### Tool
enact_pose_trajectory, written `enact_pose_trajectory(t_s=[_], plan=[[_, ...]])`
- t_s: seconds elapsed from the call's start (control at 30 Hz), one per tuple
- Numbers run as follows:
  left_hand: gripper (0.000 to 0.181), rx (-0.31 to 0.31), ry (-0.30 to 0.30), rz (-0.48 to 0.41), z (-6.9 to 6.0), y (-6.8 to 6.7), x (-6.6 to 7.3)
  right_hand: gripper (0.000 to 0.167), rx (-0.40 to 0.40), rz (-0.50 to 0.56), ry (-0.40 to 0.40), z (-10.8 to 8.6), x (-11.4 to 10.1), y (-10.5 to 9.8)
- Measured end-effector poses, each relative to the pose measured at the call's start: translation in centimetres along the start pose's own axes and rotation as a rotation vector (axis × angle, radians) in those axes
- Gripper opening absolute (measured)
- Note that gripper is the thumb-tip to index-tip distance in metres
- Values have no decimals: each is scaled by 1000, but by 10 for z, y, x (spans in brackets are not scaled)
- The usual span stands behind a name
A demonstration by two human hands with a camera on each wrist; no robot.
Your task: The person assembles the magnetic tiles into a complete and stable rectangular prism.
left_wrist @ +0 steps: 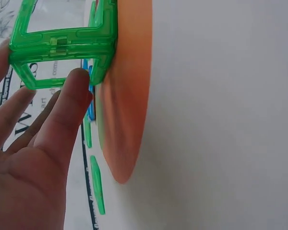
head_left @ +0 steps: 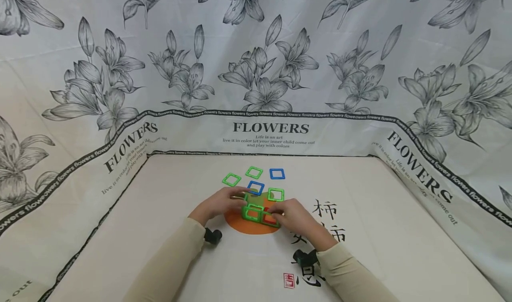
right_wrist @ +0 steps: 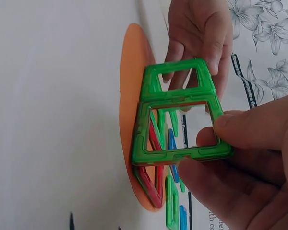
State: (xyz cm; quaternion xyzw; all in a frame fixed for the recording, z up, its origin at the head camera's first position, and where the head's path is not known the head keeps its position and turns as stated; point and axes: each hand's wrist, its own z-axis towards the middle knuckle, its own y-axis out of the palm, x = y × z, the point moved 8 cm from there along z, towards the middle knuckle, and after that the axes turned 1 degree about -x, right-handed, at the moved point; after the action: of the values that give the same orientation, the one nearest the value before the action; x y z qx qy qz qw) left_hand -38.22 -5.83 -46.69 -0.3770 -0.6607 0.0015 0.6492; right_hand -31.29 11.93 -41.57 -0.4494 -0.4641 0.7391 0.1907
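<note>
Green square magnetic tiles (right_wrist: 182,155) stand joined on edge, and the frames lean upright over an orange printed circle (head_left: 236,224). At their left end, the person's left hand (head_left: 218,205) holds the tiles with its thumb and fingers on either side. The right hand (head_left: 297,216) pinches the near right tile at its corner between thumb and fingers. Behind that tile, red pieces (right_wrist: 156,191) show low down. In the left wrist view, the left hand (left_wrist: 38,153) reaches a green tile (left_wrist: 62,50) seen end-on. Part of the structure is hidden behind the hands.
Beyond the hands lie loose flat tiles: a green one (head_left: 226,177), a second green (head_left: 252,178), a blue one (head_left: 271,174), another blue (head_left: 257,182), and a green one (head_left: 276,200) nearest. Black printed characters (head_left: 325,209) mark the tablecloth on the right. A floral curtain (head_left: 268,135) surrounds the table.
</note>
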Motion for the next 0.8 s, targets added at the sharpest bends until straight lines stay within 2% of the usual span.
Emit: enact_pose_trajectory(t_s=[0.2,0.37,0.47,0.57,0.7,0.8], plan=[[52,68,-6,-12,3,-8,-7,15,62,-10,22,3,-5,8],[48,187,-21,100,-3,-16,-1,14,117,1,3,6,-15,12],[46,282,-48,193,-9,-23,4,13,144,9,4,8,-20,15],[44,362,-112,251,-16,-29,6,13,160,27,28,11,-24,20],[40,408,-179,285,-24,-32,5,14,176,55,45,16,-30,26],[37,413,-198,261,-28,-32,2,14,200,59,52,18,-34,29]])
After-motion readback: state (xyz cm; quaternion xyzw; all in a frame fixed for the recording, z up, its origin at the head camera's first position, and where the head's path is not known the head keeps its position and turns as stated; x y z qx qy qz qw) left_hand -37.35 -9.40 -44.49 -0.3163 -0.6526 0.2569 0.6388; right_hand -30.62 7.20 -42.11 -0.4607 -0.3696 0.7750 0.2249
